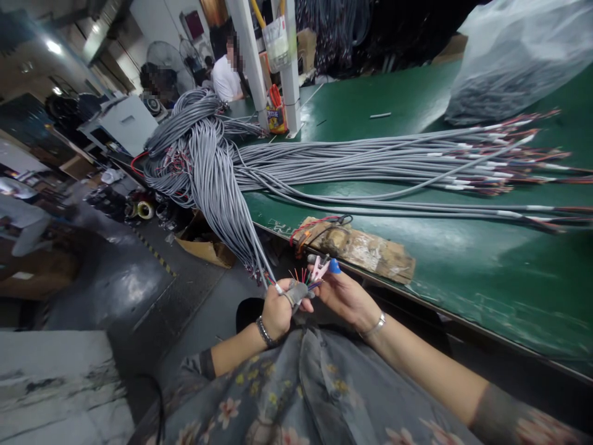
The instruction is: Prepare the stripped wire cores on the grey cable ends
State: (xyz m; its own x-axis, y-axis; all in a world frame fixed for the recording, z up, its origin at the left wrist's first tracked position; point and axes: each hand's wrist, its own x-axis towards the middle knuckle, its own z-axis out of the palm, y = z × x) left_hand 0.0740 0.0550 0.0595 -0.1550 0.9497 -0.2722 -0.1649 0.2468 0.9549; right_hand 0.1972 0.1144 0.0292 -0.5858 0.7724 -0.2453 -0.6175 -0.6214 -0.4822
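Note:
My left hand [277, 310] is closed around the end of a grey cable [265, 262], its thumb wrapped in a grey covering. Thin coloured wires [301, 275], orange, red, green and purple among them, fan out from between those fingers. Close beside it, my right hand [345, 296] pinches a small pale pink clip [319, 269] at the wires; whether the clip touches them I cannot tell. A blue cap covers one fingertip of this hand. The held cable runs up into a large grey cable bundle [210, 161] draped over the bench edge.
On the green bench [463, 247], many grey cables [370, 161] lie with stripped ends to the right. A worn wooden board [365, 250] with red and black leads sits at the near edge. Behind are a plastic bag [519, 68], a white post [291, 74] and a seated person [226, 77].

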